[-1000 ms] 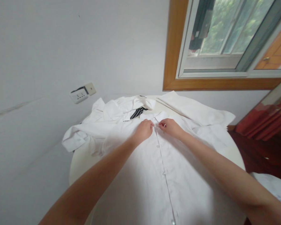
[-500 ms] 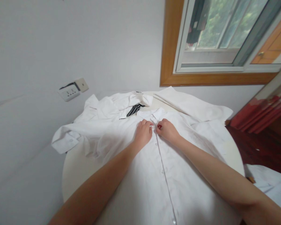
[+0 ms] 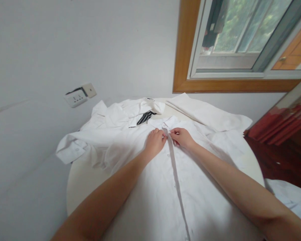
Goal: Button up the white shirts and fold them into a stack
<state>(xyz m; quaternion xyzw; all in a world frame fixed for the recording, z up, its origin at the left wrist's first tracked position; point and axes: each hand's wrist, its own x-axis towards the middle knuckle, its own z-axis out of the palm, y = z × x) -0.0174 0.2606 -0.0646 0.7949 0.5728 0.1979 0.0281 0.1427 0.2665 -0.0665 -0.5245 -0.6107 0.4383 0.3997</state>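
A white button-up shirt lies front up on a round table, its collar toward the wall and its left-side sleeve bent outward. Just below the collar, my left hand pinches one side of the front opening. My right hand grips the edge of the other side, a little apart from the left. Between the two sides, the placket gapes in a narrow grey strip running down toward me. Small buttons show along it. Whatever button is at my fingertips is hidden.
Behind the shirt lie a crumpled white garment with a black striped piece and a folded white cloth. A wall socket is at left, a window at back right. White fabric sits low at right, near a red curtain.
My right hand has drawn its side of the shirt front slightly up and to the right. The front opening now gapes along its length, where earlier it lay nearly closed.
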